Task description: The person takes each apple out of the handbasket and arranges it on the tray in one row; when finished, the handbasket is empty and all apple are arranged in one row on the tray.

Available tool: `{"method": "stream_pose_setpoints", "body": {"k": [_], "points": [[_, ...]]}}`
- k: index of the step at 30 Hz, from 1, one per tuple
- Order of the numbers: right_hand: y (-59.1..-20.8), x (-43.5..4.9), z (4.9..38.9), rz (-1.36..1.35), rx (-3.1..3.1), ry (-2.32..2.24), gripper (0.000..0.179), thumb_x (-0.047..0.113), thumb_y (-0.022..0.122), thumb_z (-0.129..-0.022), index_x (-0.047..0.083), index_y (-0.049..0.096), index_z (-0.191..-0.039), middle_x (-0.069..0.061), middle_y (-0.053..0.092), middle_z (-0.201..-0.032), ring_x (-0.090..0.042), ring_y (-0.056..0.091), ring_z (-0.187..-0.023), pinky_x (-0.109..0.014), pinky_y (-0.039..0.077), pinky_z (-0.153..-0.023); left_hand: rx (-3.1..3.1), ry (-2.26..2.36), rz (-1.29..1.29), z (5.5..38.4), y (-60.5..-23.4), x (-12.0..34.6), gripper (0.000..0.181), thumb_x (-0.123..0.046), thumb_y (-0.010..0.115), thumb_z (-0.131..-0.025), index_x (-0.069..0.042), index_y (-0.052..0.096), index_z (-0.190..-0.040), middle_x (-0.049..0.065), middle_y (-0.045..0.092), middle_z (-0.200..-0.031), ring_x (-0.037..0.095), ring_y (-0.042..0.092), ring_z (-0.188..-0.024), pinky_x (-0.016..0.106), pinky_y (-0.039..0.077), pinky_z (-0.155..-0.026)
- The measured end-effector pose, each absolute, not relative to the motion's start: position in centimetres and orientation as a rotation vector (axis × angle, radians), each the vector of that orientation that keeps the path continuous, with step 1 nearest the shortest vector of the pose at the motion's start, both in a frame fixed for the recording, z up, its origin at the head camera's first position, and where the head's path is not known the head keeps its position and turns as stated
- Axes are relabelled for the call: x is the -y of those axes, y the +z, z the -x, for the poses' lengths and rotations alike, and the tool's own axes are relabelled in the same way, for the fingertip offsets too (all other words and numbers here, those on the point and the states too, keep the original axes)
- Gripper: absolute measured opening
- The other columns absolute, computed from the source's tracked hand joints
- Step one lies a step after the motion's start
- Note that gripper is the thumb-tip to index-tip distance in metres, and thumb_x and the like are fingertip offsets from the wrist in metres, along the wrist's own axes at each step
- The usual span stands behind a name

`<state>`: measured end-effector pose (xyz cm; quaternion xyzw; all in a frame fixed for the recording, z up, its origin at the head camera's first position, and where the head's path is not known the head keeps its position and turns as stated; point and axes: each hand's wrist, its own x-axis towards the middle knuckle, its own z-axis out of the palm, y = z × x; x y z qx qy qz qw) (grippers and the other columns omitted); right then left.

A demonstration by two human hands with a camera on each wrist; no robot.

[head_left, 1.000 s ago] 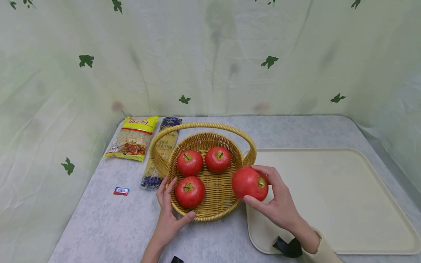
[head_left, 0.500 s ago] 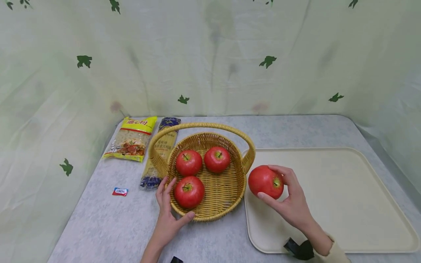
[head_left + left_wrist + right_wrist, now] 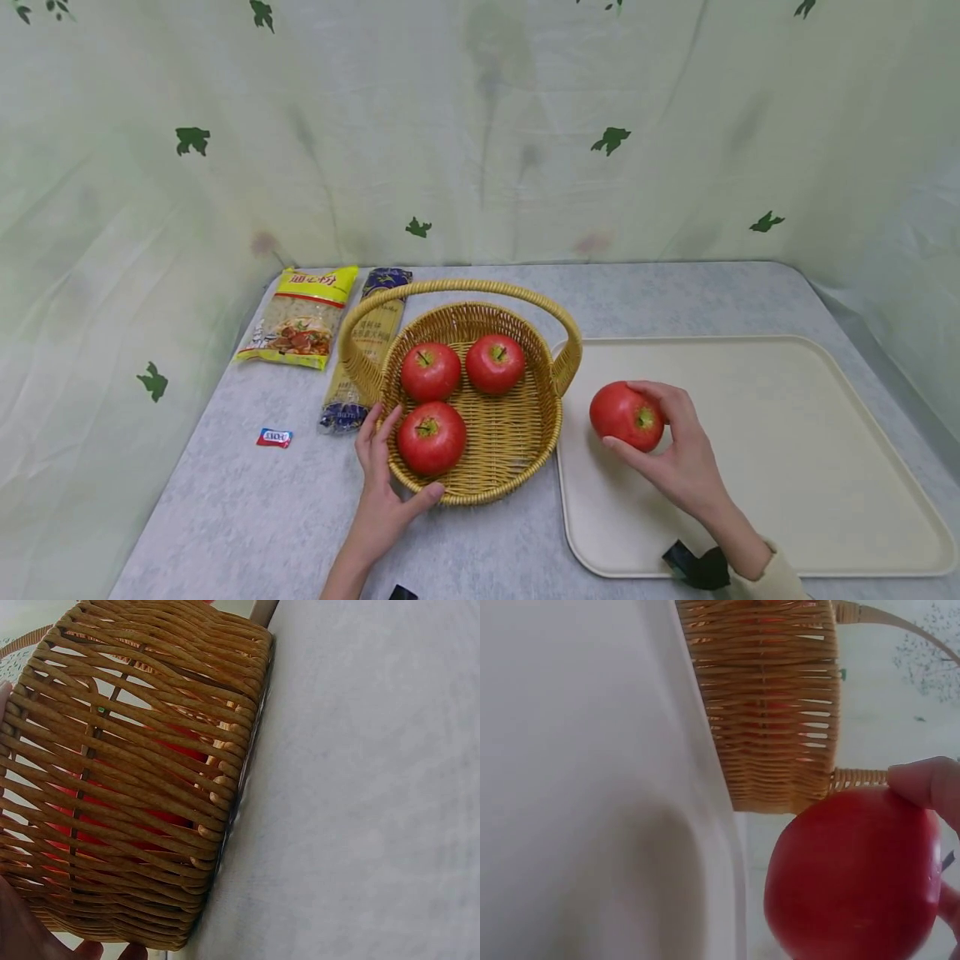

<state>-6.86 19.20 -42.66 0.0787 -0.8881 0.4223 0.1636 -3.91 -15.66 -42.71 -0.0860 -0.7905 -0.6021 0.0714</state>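
Note:
My right hand (image 3: 686, 454) grips a red apple (image 3: 625, 417) between thumb and fingers over the left part of a cream tray (image 3: 787, 467). In the right wrist view the apple (image 3: 855, 877) hangs above the tray surface, which bears a soft shadow. A round wicker basket (image 3: 502, 454) with a tall arched handle stands left of the tray. Three red apples lie inside: one back left (image 3: 431, 372), one back right (image 3: 495, 364), one front left (image 3: 432, 438). My left hand (image 3: 382, 500) holds the basket's front-left rim, thumb at the front, fingers along the side.
Behind the basket on the left lie a yellow pack of dry food (image 3: 300, 317) and a long pack of spaghetti (image 3: 347, 392). A small red and blue wrapped sweet (image 3: 274, 437) is on the grey table (image 3: 217, 517). A pale leaf-patterned curtain (image 3: 480, 167) surrounds the table.
My right hand has carried the apple from over the basket's right rim rightward to over the tray. The left hand and basket stay in place.

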Motion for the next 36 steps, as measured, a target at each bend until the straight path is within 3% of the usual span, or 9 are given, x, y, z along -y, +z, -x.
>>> {"method": "stream_pose_setpoints", "body": {"k": [5, 13, 20, 36], "points": [[-43.3, -19.5, 7.0, -0.227, 2.585, 1.192, 0.067, 0.022, 0.089, -0.065, 0.02, 0.056, -0.124, -0.003, 0.047, -0.12, -0.019, 0.043, -0.109, -0.047, 0.049, -0.074, 2.372, -1.815, 0.264, 3.9, -42.7, 15.7, 0.093, 0.002, 0.075, -0.07, -0.004, 0.024, -0.147, 0.017, -0.004, -0.151, 0.035, -0.002, -0.136, 0.07, 0.013, -0.096], [-44.0, -19.6, 7.1, -0.198, 2.666, 1.184, 0.064, 0.027, 0.087, -0.067, 0.02, 0.057, -0.123, -0.006, 0.046, -0.115, -0.023, 0.045, -0.104, -0.045, 0.049, -0.072, 2.361, -1.837, 0.271, 3.9, -42.7, 15.7, 0.093, 0.004, 0.075, -0.071, -0.003, 0.023, -0.147, 0.017, -0.005, -0.151, 0.038, -0.003, -0.136, 0.07, 0.013, -0.096], [-44.4, -19.5, 7.0, -0.197, 2.706, 1.155, 0.064, 0.03, 0.086, -0.068, 0.02, 0.057, -0.124, -0.007, 0.046, -0.114, -0.025, 0.046, -0.102, -0.045, 0.049, -0.072, 2.374, -1.827, 0.26, 3.9, -42.8, 15.7, 0.094, 0.002, 0.075, -0.071, -0.011, 0.025, -0.149, 0.016, -0.004, -0.151, 0.038, -0.003, -0.136, 0.07, 0.014, -0.096], [-44.2, -19.8, 7.7, -0.195, 2.807, 1.09, 0.065, 0.044, 0.08, -0.073, 0.023, 0.055, -0.129, -0.01, 0.047, -0.115, -0.03, 0.05, -0.098, -0.044, 0.048, -0.071, 2.381, -1.817, 0.275, 4.0, -43.0, 15.9, 0.093, 0.001, 0.075, -0.072, -0.015, 0.025, -0.149, 0.013, -0.004, -0.152, 0.036, -0.001, -0.137, 0.07, 0.015, -0.096]]}}
